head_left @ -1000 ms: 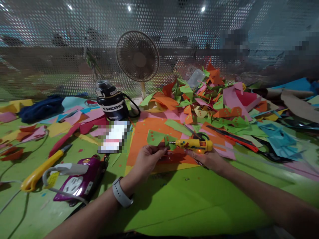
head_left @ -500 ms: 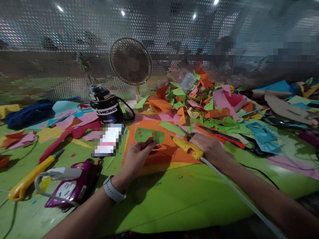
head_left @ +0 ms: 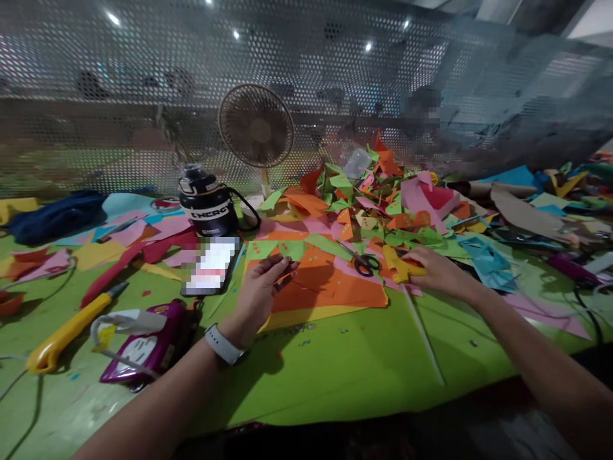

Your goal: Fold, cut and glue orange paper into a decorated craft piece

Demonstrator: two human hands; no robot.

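Observation:
My left hand [head_left: 261,284], with a pale watch on its wrist, pinches a green paper piece with orange dots [head_left: 282,248] over the orange paper sheets [head_left: 325,284]. On the right, my right hand [head_left: 433,271] has its fingers on a yellow glue gun [head_left: 401,267], whose pale glue stick [head_left: 426,342] points toward the front edge. Black scissors [head_left: 364,263] lie on the sheets between the two hands.
A black bottle [head_left: 208,207], a phone [head_left: 211,265] and a purple power strip [head_left: 148,342] stand or lie at left, near a yellow-handled tool [head_left: 71,332]. Behind are a fan [head_left: 258,128] and a pile of coloured paper [head_left: 383,204].
My right hand has moved right with the glue gun, which has turned; the scissors now show fully. The green piece in my left hand is lower against the sheets. The view has tilted slightly.

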